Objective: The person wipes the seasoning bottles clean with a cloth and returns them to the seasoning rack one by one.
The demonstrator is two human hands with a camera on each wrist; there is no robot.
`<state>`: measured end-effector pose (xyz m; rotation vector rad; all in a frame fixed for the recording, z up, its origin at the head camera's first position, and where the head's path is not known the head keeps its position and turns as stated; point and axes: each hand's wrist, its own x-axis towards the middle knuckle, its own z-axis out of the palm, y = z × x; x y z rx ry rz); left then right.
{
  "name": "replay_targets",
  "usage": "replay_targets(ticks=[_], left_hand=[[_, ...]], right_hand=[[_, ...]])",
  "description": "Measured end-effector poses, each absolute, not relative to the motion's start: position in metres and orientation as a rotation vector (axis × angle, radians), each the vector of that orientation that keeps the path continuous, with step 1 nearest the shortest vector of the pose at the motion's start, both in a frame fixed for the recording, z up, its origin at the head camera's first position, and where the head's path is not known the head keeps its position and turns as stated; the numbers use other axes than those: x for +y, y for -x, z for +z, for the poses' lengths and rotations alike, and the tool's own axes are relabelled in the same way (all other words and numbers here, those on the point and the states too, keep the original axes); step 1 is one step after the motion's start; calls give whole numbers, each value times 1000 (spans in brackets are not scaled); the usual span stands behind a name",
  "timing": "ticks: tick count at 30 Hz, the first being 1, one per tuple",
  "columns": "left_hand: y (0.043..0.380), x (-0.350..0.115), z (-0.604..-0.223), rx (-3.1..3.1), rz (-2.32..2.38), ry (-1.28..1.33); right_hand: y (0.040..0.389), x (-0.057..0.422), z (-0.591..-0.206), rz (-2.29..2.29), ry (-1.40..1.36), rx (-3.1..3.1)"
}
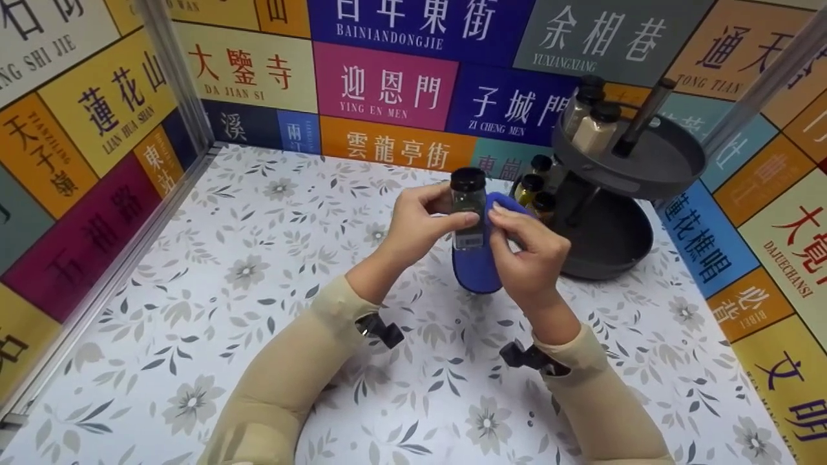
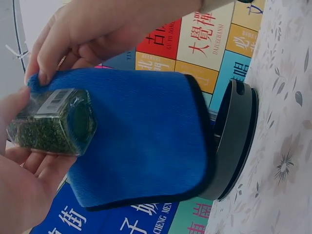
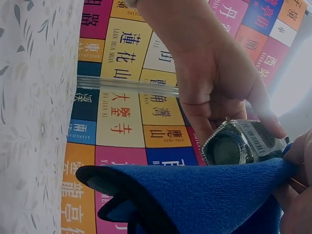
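A glass spice jar with a black lid and dried green herbs inside is held upright above the table by my left hand, thumb across its front. The left wrist view shows the herbs in the jar and a barcode label on its side. My right hand pinches a blue cloth with dark edging right beside the jar. The cloth hangs down from those fingers. In the right wrist view the cloth covers part of the jar.
A dark two-tier round rack stands at the back right. Jars with pale contents sit on its upper tier, and several more jars are lower down. Printed panels wall in the flower-patterned table.
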<state>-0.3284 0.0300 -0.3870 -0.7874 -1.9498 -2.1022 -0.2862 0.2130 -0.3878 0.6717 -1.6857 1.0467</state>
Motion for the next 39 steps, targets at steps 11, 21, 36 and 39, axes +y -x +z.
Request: replay_targets(ticks=[11, 21, 36, 39], left_hand=[[329, 21, -375, -1850, -2171, 630], [321, 23, -371, -1828, -2141, 573], [320, 24, -373, -1879, -2282, 702], [322, 26, -374, -1943, -2268, 768]], right_hand=[[289, 211, -395, 1068, -720, -1792], [287, 219, -389, 1328, -711, -1856], [292, 221, -390, 1510, -658, -1863], [293, 224, -388, 1527, -633, -1841]])
